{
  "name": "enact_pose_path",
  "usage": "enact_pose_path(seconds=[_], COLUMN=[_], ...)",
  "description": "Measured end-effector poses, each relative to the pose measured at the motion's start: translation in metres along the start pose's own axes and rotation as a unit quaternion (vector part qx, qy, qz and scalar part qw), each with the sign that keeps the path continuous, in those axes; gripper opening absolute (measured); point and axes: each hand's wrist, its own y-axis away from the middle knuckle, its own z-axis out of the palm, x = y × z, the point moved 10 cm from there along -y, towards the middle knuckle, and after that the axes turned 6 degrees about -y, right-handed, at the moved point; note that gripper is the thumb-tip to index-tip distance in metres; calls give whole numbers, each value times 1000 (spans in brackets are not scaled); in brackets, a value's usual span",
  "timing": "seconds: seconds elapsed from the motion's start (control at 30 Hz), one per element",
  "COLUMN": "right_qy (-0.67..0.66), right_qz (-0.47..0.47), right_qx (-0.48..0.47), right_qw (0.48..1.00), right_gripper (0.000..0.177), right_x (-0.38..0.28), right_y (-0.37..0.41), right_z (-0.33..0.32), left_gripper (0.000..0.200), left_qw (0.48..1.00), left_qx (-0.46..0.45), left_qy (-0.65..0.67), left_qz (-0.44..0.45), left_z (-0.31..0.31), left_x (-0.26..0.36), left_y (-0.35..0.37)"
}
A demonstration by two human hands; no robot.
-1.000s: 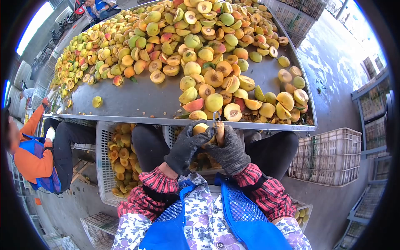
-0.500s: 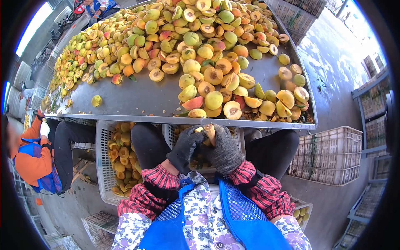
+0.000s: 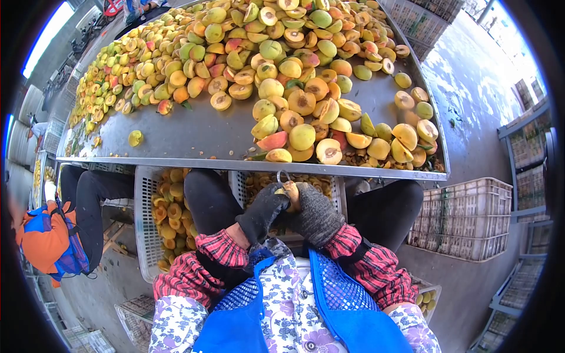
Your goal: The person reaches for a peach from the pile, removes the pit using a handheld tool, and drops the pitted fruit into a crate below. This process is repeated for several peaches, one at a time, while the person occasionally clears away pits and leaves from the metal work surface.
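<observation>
My left hand (image 3: 265, 213), in a dark glove, is closed around a small piece of fruit beside my other hand. My right hand (image 3: 316, 216), in a grey knitted glove, has its fingers wrapped round a fruit half (image 3: 292, 194). The two hands meet just below the table's front edge, under a thin metal ring (image 3: 283, 176) at that edge. Beneath them a crate (image 3: 237, 187) holds fruit pieces. Halved fruits (image 3: 302, 136) lie heaped on the metal table (image 3: 194, 132) beyond.
A white crate (image 3: 143, 226) of fruit halves stands left of my legs. Stacked crates (image 3: 461, 219) stand at the right, beside metal racks (image 3: 532, 154). A co-worker in orange (image 3: 47, 238) sits at the far left. Another crate (image 3: 432, 299) is near my right elbow.
My hands have shifted slightly, and the metal ring shows more clearly above them. The co-worker at the left has leaned down and drawn an arm back from the table.
</observation>
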Motion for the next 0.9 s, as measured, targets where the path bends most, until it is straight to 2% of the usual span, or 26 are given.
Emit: enact_pose_path(seconds=[0.1, 0.2, 0.23, 0.27, 0.3, 0.37, 0.4, 0.43, 0.47, 0.5, 0.6, 0.67, 0.7, 0.77, 0.8, 0.87, 0.9], right_qy=[15, 25, 37, 49, 29, -12, -25, -77, -128, -177, -313, -409, -449, -526, -546, -514, -498], right_qz=[-25, -24, -25, -26, 1, 55, 33, 57, 82, 106, 131, 148, 147, 141, 150, 163, 169], right_qx=[-25, -26, -17, -7, 3, 22, 21, 34, 48, 63, 97, 100, 97, 89, 93, 72, 63], right_qw=[999, 999, 999, 998, 1000, 998, 999, 995, 987, 976, 936, 895, 876, 834, 819, 839, 848], right_gripper=[50, 47, 47, 46, 46, 47, 49, 50, 51, 51, 48, 44, 42, 38, 36, 42, 45], right_x=[-11, -12, -9, -6, 3, 24, 22, 29, 38, 45, 43, 46, 45, 41, 36, 30, 29], right_y=[0, 2, 3, 4, 3, 3, 3, 3, 3, 5, 12, 14, 12, 6, 7, 7, 7], right_z=[3, 5, 6, 6, 1, -14, -18, -21, -24, -27, -32, -27, -25, -20, -20, -23, -23], left_gripper=[18, 18, 19, 19, 20, 24, 27, 30, 33, 37, 46, 46, 44, 40, 38, 38, 40], left_qw=[997, 963, 999, 982, 913, 980, 977, 973, 935, 875, 860, 950, 975, 993, 991, 974, 872], left_qx=[-33, -16, 0, 17, 33, -76, -94, -112, -94, -73, 0, -2, 4, 28, 50, 71, 62], left_qy=[-52, -185, -25, 137, 292, 93, 108, 123, 255, 382, 447, 255, 163, -35, -81, 171, 453], left_qz=[44, 194, 34, -127, -282, -159, -160, -162, -227, -287, -247, -181, -154, -108, -90, -129, -174], left_z=[0, 5, 0, 10, 26, 32, 34, 37, 40, 46, 20, 4, -2, -15, -18, -17, -6], left_x=[20, 31, 0, -32, -59, -27, -26, -25, -35, -41, -4, 10, 21, 45, 44, 32, 26], left_y=[4, 13, 8, 17, 34, 34, 35, 36, 37, 37, 17, 10, 5, -2, -4, -7, -10])
